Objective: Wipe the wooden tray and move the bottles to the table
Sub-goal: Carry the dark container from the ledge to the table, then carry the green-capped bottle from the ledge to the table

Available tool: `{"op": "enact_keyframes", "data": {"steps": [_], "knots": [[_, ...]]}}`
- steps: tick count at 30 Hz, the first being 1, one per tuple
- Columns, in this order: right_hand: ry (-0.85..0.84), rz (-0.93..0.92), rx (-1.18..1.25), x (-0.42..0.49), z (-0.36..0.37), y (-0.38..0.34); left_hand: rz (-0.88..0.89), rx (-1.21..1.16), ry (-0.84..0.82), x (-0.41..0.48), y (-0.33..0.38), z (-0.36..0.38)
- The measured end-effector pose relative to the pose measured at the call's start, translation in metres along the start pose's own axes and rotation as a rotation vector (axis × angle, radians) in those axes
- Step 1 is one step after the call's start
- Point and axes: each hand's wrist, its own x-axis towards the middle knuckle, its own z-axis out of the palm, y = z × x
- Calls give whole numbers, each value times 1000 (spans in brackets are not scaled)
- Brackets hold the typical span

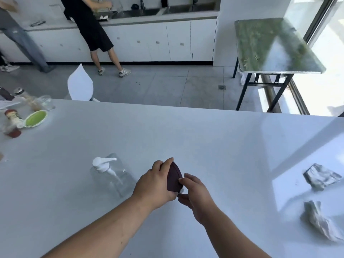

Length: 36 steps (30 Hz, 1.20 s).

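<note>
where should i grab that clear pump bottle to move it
Grip the clear pump bottle around its wide body, below the white pump head, coming from its right side. It stands upright on the white table with open space around it; the pump spout looks too thin to lift by.

Grey tiled floor (158, 84). White cabinets (167, 41) along the far wall under a counter with a steel sink (141, 13). Green-topped folding table (275, 45) on black legs by the bright window (327, 53), right. White chair (80, 84) behind the white desk (186, 131).
</note>
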Motion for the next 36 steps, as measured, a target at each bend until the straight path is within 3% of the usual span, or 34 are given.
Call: {"op": "enact_keyframes", "data": {"steps": [6,10,13,18,21,28,36], "knots": [[32,87,-96,33,-22,8,-61,27,-224,37,12,31],[36,77,-191,32,-30,-4,-60,96,-282,46,17,23],[143,-73,-394,21,-35,-28,-32,110,-251,49,21,0],[466,-447,-926,-24,-61,-68,86,108,-68,49,43,-46],[622,-539,-1176,-68,-76,-80,209,79,37,39,61,-71],[994,-479,-1254,-215,-82,-49,576,-13,85,-20,110,-105],[1325,-149,-1139,-387,-66,104,988,-59,-105,-155,165,-53]]}}
